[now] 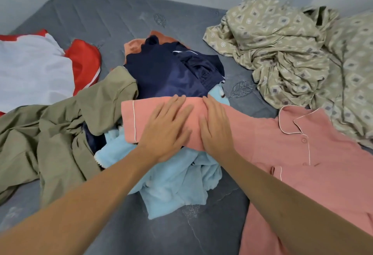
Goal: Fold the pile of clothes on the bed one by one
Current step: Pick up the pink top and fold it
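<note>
A salmon-pink button shirt [306, 166] with white piping lies spread on the right of the grey mattress [101, 16]. Its sleeve stretches left across the pile of clothes. My left hand [167, 127] and my right hand [217, 126] lie side by side, flat and with straight fingers, pressing on that sleeve. Under the sleeve sit a light blue fleece garment [175, 184], a navy garment [173, 71] and an olive-green garment [60, 131].
A crumpled patterned beige sheet [292, 53] fills the back right. A white and red garment [34, 69] lies at the far left. An orange piece [133, 47] peeks out behind the navy one. A grey wall runs behind the bed.
</note>
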`<state>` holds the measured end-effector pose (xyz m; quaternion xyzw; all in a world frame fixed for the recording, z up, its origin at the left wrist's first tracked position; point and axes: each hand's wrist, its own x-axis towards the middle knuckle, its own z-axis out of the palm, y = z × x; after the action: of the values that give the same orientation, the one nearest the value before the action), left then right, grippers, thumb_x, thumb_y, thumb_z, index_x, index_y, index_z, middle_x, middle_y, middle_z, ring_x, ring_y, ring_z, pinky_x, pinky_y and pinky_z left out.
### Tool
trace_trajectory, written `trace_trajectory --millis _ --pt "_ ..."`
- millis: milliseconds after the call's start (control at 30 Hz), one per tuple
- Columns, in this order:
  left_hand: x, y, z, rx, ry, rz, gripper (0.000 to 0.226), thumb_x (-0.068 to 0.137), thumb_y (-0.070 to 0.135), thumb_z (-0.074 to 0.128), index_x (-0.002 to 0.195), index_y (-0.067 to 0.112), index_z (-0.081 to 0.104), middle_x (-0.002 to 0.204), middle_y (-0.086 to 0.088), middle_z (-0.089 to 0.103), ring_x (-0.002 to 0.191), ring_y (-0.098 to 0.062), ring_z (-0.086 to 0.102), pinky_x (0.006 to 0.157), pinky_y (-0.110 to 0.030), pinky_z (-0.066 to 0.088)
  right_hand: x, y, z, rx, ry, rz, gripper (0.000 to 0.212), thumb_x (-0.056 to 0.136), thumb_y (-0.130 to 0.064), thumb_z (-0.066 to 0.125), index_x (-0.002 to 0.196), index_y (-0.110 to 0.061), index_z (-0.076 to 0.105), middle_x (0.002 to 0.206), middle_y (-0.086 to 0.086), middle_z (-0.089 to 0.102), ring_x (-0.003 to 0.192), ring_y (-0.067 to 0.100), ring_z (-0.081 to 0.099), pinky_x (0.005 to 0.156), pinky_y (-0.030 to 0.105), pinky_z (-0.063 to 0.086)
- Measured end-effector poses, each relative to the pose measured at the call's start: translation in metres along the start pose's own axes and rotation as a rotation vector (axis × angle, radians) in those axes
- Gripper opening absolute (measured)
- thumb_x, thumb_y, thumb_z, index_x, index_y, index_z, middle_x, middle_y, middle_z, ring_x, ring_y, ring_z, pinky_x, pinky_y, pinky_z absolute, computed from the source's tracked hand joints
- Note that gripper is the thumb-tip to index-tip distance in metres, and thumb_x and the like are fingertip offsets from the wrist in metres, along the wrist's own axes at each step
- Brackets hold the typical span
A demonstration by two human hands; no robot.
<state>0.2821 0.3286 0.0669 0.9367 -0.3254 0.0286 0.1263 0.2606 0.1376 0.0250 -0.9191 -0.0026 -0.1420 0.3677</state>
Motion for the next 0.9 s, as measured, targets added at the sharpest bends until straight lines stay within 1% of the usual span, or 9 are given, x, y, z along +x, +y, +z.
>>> trace_trajectory --millis 100,267,400,467,533,600,667,800,900 --pt "0.001 -0.015 0.027 -0.017 -0.013 -0.067 0.063 0.107 0.049 0.035 0.165 0.025 0.023 0.174 -0.004 0.005 0.161 -0.022 0.0 0.128 -0.047 0.013 -0.001 0.022 0.001 -0.081 -0.063 -0.071 0.058 0.106 -0.025 0.04 0.162 -0.015 0.03 0.169 0.0 0.027 0.157 0.015 0.023 0.125 0.045 0.027" --pt "0.008 -0.014 0.039 0.015 -0.019 -0.11 0.066 0.106 0.054 0.025 0.166 0.027 0.019 0.174 -0.005 0.002 0.161 -0.022 -0.002 0.128 -0.05 0.012 -0.007 0.071 -0.002 -0.094 -0.093 -0.042 0.062 0.109 -0.037 0.032 0.164 -0.012 0.023 0.172 0.006 0.018 0.16 0.016 0.013 0.127 0.043 0.023" --pt "0.027 0.025 0.033 0.051 0.054 -0.182 0.068 0.104 0.052 0.03 0.164 0.021 0.025 0.173 -0.012 0.004 0.161 -0.03 -0.001 0.128 -0.054 0.007 -0.013 0.082 -0.016 -0.063 -0.108 -0.062 0.061 0.108 -0.033 0.036 0.163 -0.009 0.025 0.171 0.008 0.022 0.159 0.02 0.018 0.128 0.042 0.022" --pt "0.044 0.066 0.035 0.041 0.055 -0.106 0.068 0.103 0.05 0.035 0.162 0.015 0.03 0.173 -0.013 0.006 0.161 -0.03 -0.001 0.128 -0.055 0.008 -0.024 0.101 -0.036 -0.077 -0.115 -0.024 0.059 0.107 -0.032 0.039 0.162 -0.011 0.028 0.169 0.007 0.027 0.157 0.022 0.023 0.128 0.038 0.021" --pt "0.06 0.116 0.049 -0.009 0.03 0.025 0.063 0.103 0.044 0.04 0.155 0.01 0.039 0.171 -0.013 0.018 0.159 -0.031 0.012 0.127 -0.054 0.017 -0.043 0.135 -0.06 -0.138 -0.132 0.031 0.057 0.104 -0.031 0.044 0.156 -0.009 0.037 0.163 0.009 0.038 0.149 0.025 0.034 0.125 0.039 0.026" --pt "0.07 0.167 0.076 -0.108 -0.063 0.084 0.054 0.101 0.042 0.04 0.143 0.01 0.05 0.154 -0.012 0.043 0.143 -0.034 0.042 0.114 -0.049 0.037 -0.067 0.175 -0.089 -0.225 -0.167 0.07 0.048 0.095 -0.029 0.052 0.138 -0.008 0.054 0.138 0.012 0.056 0.125 0.032 0.05 0.108 0.05 0.043" --pt "0.074 0.212 0.112 -0.239 -0.211 -0.001 0.053 0.097 0.045 0.04 0.133 0.01 0.057 0.132 -0.01 0.057 0.12 -0.034 0.056 0.1 -0.045 0.046 -0.09 0.214 -0.124 -0.3 -0.259 0.127 0.043 0.081 -0.029 0.057 0.119 -0.011 0.062 0.114 0.01 0.059 0.104 0.034 0.054 0.09 0.053 0.047" --pt "0.079 0.275 0.176 -0.542 -0.569 -0.315 0.066 0.092 0.053 0.055 0.141 0.01 0.054 0.136 -0.01 0.058 0.127 -0.03 0.054 0.108 -0.039 0.042 -0.124 0.275 -0.194 -0.441 -0.588 0.251 0.055 0.079 -0.027 0.062 0.133 -0.016 0.058 0.13 0.006 0.054 0.124 0.031 0.048 0.098 0.042 0.041" --pt "0.085 0.296 0.208 -0.474 -0.524 -0.332 0.064 0.093 0.047 0.07 0.144 0.012 0.054 0.138 -0.008 0.056 0.129 -0.029 0.051 0.111 -0.037 0.038 -0.128 0.295 -0.212 -0.441 -0.64 0.179 0.052 0.085 -0.03 0.067 0.135 -0.02 0.057 0.132 0.003 0.05 0.129 0.025 0.042 0.099 0.04 0.037"
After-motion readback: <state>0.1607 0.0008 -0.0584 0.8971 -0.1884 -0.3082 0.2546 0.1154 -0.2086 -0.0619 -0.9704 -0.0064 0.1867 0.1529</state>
